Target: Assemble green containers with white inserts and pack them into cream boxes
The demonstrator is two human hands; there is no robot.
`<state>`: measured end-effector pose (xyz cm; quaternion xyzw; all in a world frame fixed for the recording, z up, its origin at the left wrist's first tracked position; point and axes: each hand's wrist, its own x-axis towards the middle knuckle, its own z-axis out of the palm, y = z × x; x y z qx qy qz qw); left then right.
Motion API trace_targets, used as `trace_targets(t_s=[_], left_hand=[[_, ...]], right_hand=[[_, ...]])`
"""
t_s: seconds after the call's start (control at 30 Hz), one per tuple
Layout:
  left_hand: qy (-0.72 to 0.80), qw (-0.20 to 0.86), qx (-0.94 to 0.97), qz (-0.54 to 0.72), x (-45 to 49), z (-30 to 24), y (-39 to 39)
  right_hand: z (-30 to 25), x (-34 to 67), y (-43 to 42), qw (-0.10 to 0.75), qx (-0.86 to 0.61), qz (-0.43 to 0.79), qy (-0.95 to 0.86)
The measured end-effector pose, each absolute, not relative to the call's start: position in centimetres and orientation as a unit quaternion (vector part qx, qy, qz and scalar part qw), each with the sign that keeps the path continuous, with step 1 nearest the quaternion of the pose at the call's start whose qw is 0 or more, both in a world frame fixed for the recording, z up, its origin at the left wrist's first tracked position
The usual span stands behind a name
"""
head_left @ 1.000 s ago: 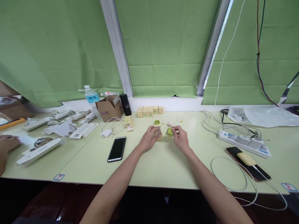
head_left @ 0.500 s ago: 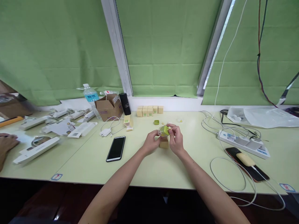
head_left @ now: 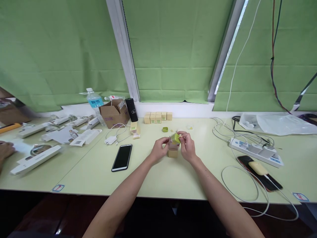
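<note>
A small green case (head_left: 175,138) is in my right hand (head_left: 188,147), its fingers pinching the right side. My left hand (head_left: 158,151) is closed on the edge of a clear plastic bag (head_left: 170,143) around the left of the case. Directly beneath, a small tan cardboard box (head_left: 172,153) stands on the table between my hands. Beyond them lie a green ring-like piece (head_left: 165,129) and tiny yellowish bits (head_left: 171,131). A row of small tan boxes (head_left: 158,118) with green labels stands by the wall.
A phone (head_left: 122,158) lies on the left, with a white charger (head_left: 111,139) and an open carton (head_left: 115,114) behind it. On the right are a power strip (head_left: 256,152), loose cables and another phone (head_left: 269,183). Another person's hand (head_left: 6,149) rests at the far left.
The green case has tilted and shifted slightly right, coming away from my left fingers, with the clear bag stretched between. The view has shifted a little.
</note>
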<state>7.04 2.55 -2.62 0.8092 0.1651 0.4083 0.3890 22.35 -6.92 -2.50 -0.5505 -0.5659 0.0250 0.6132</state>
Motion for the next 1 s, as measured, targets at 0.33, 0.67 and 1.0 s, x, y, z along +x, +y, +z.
trace_targets(t_s=[0.33,0.67,1.0], left_hand=[[0.182,0.422,0.788,0.410,7.1,-3.4,3.2],[0.182,0.365,0.815,0.412,6.5,-2.7,3.1],[0.186,0.375,0.808,0.415,6.7,-2.9,3.1]], right_hand=[[-1.6,23.4,-8.1,0.466,-0.600,-0.044,-0.649],[-2.3,22.7,-7.7,0.415,-0.599,-0.114,-0.676],[-3.4,22.2,-7.1,0.399,-0.648,-0.094,-0.642]])
